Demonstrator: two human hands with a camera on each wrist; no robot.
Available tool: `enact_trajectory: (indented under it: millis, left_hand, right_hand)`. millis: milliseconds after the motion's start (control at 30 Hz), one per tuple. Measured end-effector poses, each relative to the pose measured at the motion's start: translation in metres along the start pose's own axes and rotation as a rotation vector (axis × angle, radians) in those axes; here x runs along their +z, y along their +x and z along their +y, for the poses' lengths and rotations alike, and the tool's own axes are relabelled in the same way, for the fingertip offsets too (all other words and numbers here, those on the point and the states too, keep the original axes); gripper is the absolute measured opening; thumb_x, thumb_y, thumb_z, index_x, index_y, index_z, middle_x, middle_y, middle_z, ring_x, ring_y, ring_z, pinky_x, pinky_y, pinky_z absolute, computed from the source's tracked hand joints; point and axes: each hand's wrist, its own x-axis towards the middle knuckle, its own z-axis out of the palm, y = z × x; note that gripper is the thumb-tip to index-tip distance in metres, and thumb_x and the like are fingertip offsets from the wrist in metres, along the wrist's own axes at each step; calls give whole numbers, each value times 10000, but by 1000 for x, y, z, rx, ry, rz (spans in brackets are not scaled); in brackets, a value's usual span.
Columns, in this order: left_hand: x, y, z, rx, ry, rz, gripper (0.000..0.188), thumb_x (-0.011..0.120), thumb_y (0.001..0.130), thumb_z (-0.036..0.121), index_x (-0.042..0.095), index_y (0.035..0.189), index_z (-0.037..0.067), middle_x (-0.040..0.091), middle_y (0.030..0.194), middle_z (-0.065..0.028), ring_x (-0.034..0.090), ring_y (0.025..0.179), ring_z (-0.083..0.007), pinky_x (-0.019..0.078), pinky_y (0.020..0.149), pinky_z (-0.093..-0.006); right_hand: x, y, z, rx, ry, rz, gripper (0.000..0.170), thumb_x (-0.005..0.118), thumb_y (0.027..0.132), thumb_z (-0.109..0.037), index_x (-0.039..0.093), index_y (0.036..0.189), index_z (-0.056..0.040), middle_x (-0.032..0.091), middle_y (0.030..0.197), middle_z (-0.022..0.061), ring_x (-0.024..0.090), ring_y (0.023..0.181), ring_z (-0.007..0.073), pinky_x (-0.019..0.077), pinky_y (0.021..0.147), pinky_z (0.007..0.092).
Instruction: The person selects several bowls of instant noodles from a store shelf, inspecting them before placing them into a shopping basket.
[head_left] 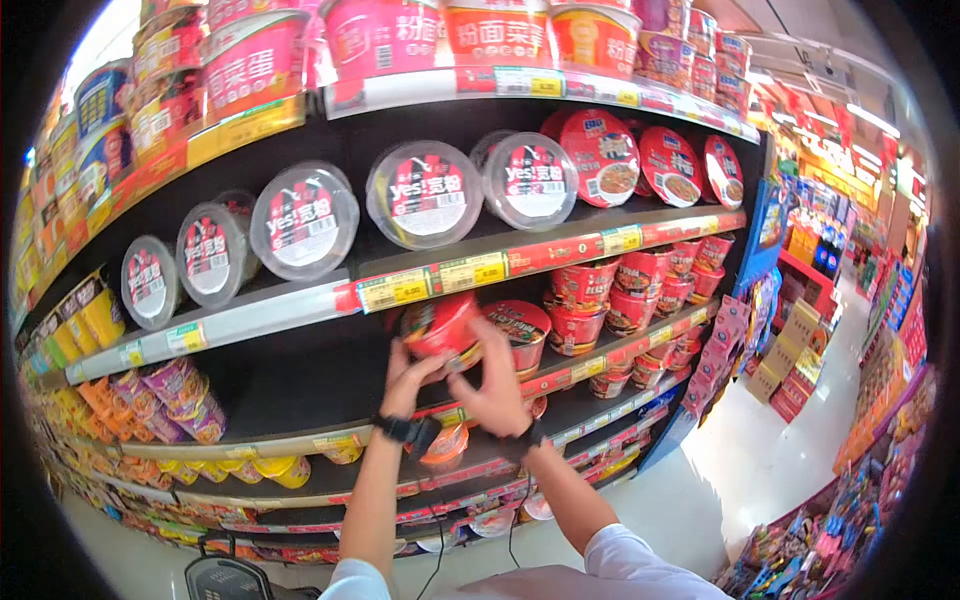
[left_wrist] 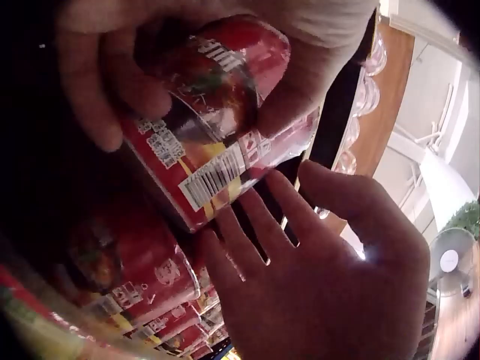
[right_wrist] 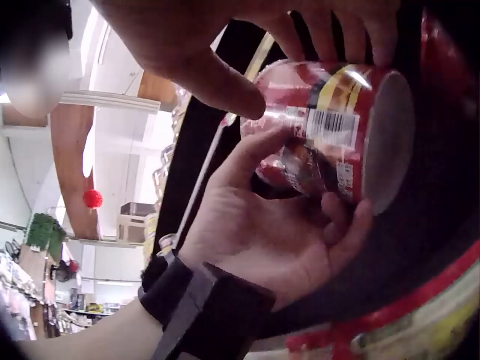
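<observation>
Left hand point(head_left: 408, 378): thumb and fingers curled round a red cup point(head_left: 440, 324). Right hand point(head_left: 490, 385): fingers extended and apart, fingertips set against the same cup. Cup: held tilted in front of a shelf point(head_left: 300, 370); a barcode point(left_wrist: 214, 180) is borne on its side. A black band point(head_left: 410, 430) is worn on each wrist. Just right of the cup: one red tub point(head_left: 518, 325), shelved. Farther right: stacked tubs point(head_left: 580, 300), also red. Left, same shelf: purple cups point(head_left: 180, 390). Shelf above: clear-lidded bowls point(head_left: 424, 195), with red bowls point(head_left: 598, 160) placed to their right. Top shelf: pink tubs point(head_left: 385, 40). Far right: cartons point(head_left: 795, 345), stacked on the floor point(head_left: 760, 480).
</observation>
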Motion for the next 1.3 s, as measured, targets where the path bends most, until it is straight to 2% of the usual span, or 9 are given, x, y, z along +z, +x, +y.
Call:
enact_trajectory:
  millis: [167, 367, 533, 600, 700, 1033, 1067, 1167, 1300]
  left_hand:
    - [-88, -94, -22, -27, -75, 72, 683, 668, 746, 38, 327, 1337, 27, 548, 1217, -123, 565, 1111, -242, 504, 893, -386]
    - [-141, -272, -27, 14, 36, 137, 1147, 745, 651, -74, 6, 1494, 168, 165, 1517, -64, 231, 1383, -245, 296, 1094, -441]
    - [-134, -379, -7, -181, -77, 427, 1037, 730, 729, -25, 50, 1497, 126, 222, 1490, -48, 236, 1364, -188, 259, 1100, -367]
    - [-149, -402, -11, -112, 330, 455, 944, 764, 739, 96, 164, 1468, 63, 313, 1437, -63, 299, 1313, -173, 259, 1093, -332]
    - [-163, -421, 6, -310, 161, 510, 804, 716, 802, 150, 239, 1439, 35, 417, 1369, -90, 398, 1248, -177, 344, 1048, -332]
    - [-225, -506, 52, -265, 225, 903, 693, 686, 845, 204, 318, 1407, 35, 507, 1283, -98, 523, 1108, -166, 523, 791, -283]
    - [-228, -515, 76, -565, 202, 986, 661, 682, 851, 216, 350, 1395, 40, 550, 1238, -107, 557, 1055, -158, 519, 761, -277]
    - [-264, -544, 71, -212, 593, 1056, 641, 680, 852, 208, 368, 1386, 40, 586, 1190, -107, 595, 969, -131, 511, 728, -258]
    - [-311, -581, 67, -160, 240, 1163, 648, 688, 837, 173, 379, 1388, 33, 595, 1177, -88, 605, 886, -108, 498, 740, -255]
  right_hand:
    - [27, -51, -50, 72, 234, -265, 663, 647, 777, -126, 355, 1358, 5, 418, 1302, 226, 416, 1208, 369, 340, 1022, 434]
    - [59, -159, -85, 292, 526, -672, 696, 657, 806, -99, 305, 1400, -16, 377, 1314, 189, 404, 1242, 309, 374, 1005, 394]
    - [86, -235, -102, 732, 833, -1347, 701, 656, 827, -50, 287, 1421, -86, 362, 1378, 93, 441, 1218, 215, 447, 962, 351]
    - [97, -239, -111, 895, 1028, -1529, 698, 644, 833, -20, 279, 1425, -88, 427, 1339, 74, 504, 1156, 194, 469, 936, 335]
    - [133, -253, -110, 820, 860, -1741, 614, 601, 871, -33, 296, 1404, -51, 488, 1301, 89, 528, 1139, 186, 450, 951, 312]
    - [235, -275, -207, 760, 959, -1842, 552, 591, 897, -105, 340, 1382, -24, 529, 1250, 100, 558, 1089, 173, 462, 909, 304]
    - [247, -279, -224, 744, 992, -1839, 551, 589, 900, -109, 339, 1384, -24, 529, 1249, 99, 559, 1089, 170, 464, 904, 301]
    - [280, -304, -249, 755, 1025, -1842, 529, 593, 901, -118, 365, 1368, -17, 532, 1241, 92, 573, 1071, 158, 469, 892, 290]
    - [334, -325, -293, 872, 967, -1757, 467, 614, 894, -147, 429, 1306, -26, 539, 1210, 82, 592, 1031, 166, 503, 852, 310]
